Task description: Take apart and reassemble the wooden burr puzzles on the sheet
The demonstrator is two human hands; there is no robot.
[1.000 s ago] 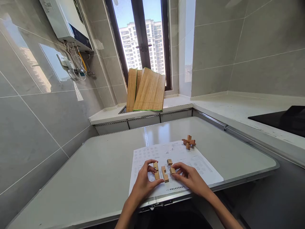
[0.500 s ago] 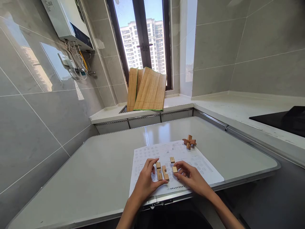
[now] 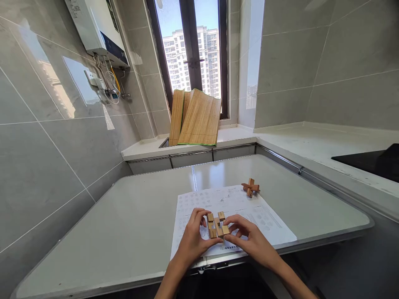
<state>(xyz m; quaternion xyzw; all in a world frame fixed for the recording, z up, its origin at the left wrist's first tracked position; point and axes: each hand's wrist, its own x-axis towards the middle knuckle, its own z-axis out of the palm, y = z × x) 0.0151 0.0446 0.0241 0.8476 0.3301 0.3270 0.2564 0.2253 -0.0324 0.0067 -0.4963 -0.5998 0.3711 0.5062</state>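
Note:
My left hand (image 3: 195,233) curves around a notched wooden puzzle piece (image 3: 211,226), fingers at its far end and thumb at its near end. Beside it stands a second slim notched puzzle piece (image 3: 217,228), close to my left thumb tip. My right hand (image 3: 246,236) grips a third puzzle piece (image 3: 225,230) between thumb and fingers, pressed in near the other two. A small block end (image 3: 221,215) shows just beyond; whether it belongs to the third piece I cannot tell. All are light wood, held over a printed sheet (image 3: 190,220).
A brown assembled wooden burr puzzle (image 3: 250,187) rests at the sheet's far right corner. The sheet lies on a pale folding table (image 3: 131,228). Behind are a white counter (image 3: 280,139), a folded bamboo mat (image 3: 199,118) and a black cooktop (image 3: 374,162) at right.
My right hand has moved its puzzle piece left and nearer, closing the gap to the pieces at my left hand. The whole view has shifted slightly.

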